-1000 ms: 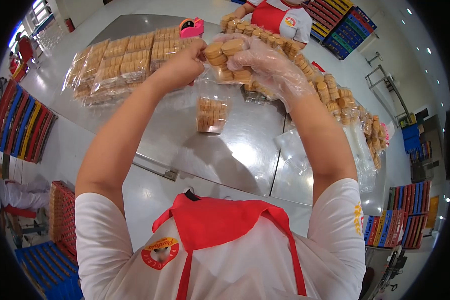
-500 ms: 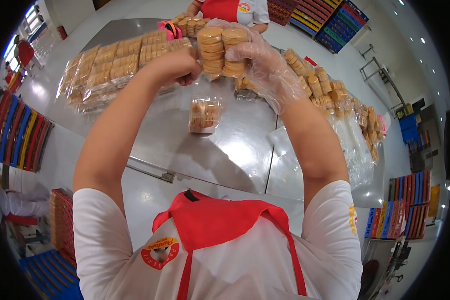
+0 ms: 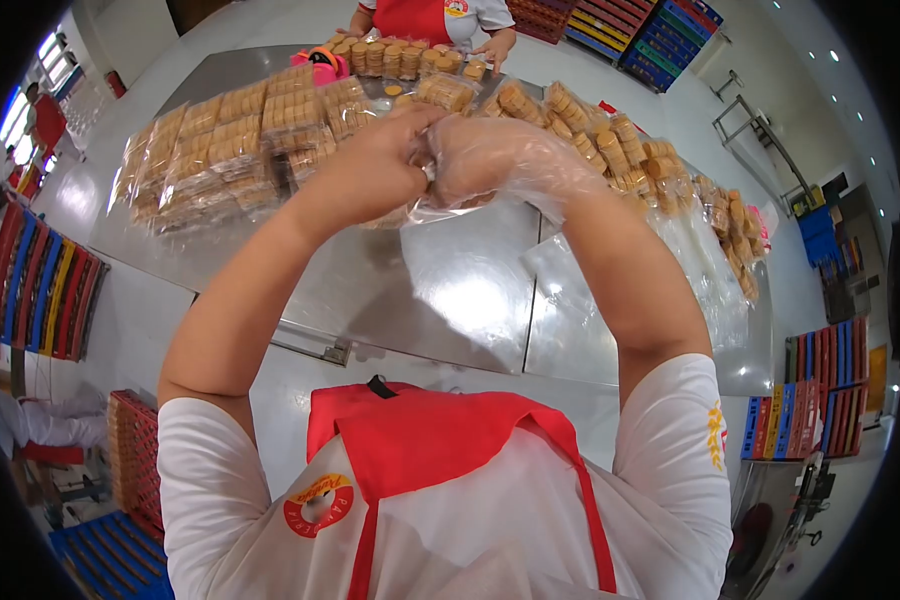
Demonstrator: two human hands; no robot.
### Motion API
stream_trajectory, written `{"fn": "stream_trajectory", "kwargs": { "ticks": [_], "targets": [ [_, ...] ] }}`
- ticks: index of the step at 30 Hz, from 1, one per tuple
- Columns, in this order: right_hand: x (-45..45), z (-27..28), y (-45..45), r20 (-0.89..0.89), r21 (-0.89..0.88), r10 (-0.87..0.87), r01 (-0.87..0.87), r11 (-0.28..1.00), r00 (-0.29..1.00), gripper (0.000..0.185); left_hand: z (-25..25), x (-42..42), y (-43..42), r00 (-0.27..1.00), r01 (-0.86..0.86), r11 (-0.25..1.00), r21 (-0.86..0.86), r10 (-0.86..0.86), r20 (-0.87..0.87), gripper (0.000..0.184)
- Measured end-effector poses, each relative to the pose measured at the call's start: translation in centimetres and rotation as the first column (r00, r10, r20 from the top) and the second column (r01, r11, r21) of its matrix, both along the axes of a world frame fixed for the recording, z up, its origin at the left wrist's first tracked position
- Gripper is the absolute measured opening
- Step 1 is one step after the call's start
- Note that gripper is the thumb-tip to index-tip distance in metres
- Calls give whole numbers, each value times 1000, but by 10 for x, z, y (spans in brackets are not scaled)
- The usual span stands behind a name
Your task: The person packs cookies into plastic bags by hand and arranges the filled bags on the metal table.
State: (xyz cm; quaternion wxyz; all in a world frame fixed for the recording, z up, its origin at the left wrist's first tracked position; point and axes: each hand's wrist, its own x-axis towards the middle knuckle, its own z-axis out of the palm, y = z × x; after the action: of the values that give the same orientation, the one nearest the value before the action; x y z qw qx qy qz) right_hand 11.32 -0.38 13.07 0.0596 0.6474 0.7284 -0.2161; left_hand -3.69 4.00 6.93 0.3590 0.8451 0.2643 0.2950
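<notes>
Over the metal table (image 3: 370,290), my two hands meet at the near side of the cookie packs. My left hand (image 3: 385,165), bare, has its fingers closed on gathered clear plastic. My right hand (image 3: 500,160), in a clear plastic glove, is closed against the left one, pinching the same plastic. What lies beneath the two hands is mostly hidden. Stacked packs of round cookies (image 3: 220,140) stand left of my hands. Loose-looking stacks and bags of cookies (image 3: 610,150) run along the right.
A pink tape dispenser (image 3: 328,66) stands at the back among the cookies. Across the table is a person in a red apron (image 3: 415,20). Clear plastic bags (image 3: 690,260) lie at the right. Coloured crates (image 3: 40,280) are stacked beyond the left side.
The two cookie stacks held up in my right hand are out of sight. Both hands have come together, with plastic between them. The person across has a hand on the far cookies.
</notes>
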Motion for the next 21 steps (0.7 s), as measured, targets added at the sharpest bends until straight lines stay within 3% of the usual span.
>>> {"fn": "stream_trajectory", "kwargs": {
  "ticks": [1, 2, 3, 5, 7, 10, 12, 14, 17, 19, 21],
  "targets": [
    [2, -8, 0, 31, -11, 33, -33, 999, 999, 44, -9, 2, 1, 1000, 20, 996, 81, -21, 12, 67],
    [10, -15, -5, -103, 55, 90, -84, 995, 991, 40, -15, 4, 1, 999, 39, 986, 162, -43, 23, 67],
    [23, -24, -14, -231, 128, 153, -126, 984, 961, 37, -14, 4, -2, 999, 26, 990, 140, -29, 23, 68],
    [33, -53, -9, -305, 141, 211, -175, 974, 929, 36, -14, 5, -14, 1000, -1, 995, 95, -1, 21, 69],
    [29, -86, 15, -209, 12, 195, -197, 980, 958, 40, -17, 7, -26, 999, -36, 999, 38, 35, 23, 68],
    [35, -105, -1, -405, 132, 283, -250, 959, 870, 36, -29, 8, -45, 999, -35, 992, 121, 30, 42, 69],
    [36, -125, -2, -428, 211, 336, -269, 940, 839, 38, -44, 8, -56, 997, -43, 974, 224, 28, 66, 70],
    [35, -149, -5, -344, 330, 395, -284, 900, 852, 40, -63, 7, -69, 994, -73, 945, 318, 44, 98, 71],
    [22, -197, -4, -55, 555, 416, -319, 768, 908, 44, -98, 4, -97, 996, -31, 963, 268, 8, 87, 71],
    [11, -225, -8, 123, 650, 328, -326, 687, 937, 46, -134, 1, -108, 995, -9, 953, 303, -22, 99, 69],
    [1, -249, -15, 192, 671, 213, -287, 684, 958, 48, -174, 2, -113, 993, 10, 936, 353, -52, 110, 66]
  ]
}}
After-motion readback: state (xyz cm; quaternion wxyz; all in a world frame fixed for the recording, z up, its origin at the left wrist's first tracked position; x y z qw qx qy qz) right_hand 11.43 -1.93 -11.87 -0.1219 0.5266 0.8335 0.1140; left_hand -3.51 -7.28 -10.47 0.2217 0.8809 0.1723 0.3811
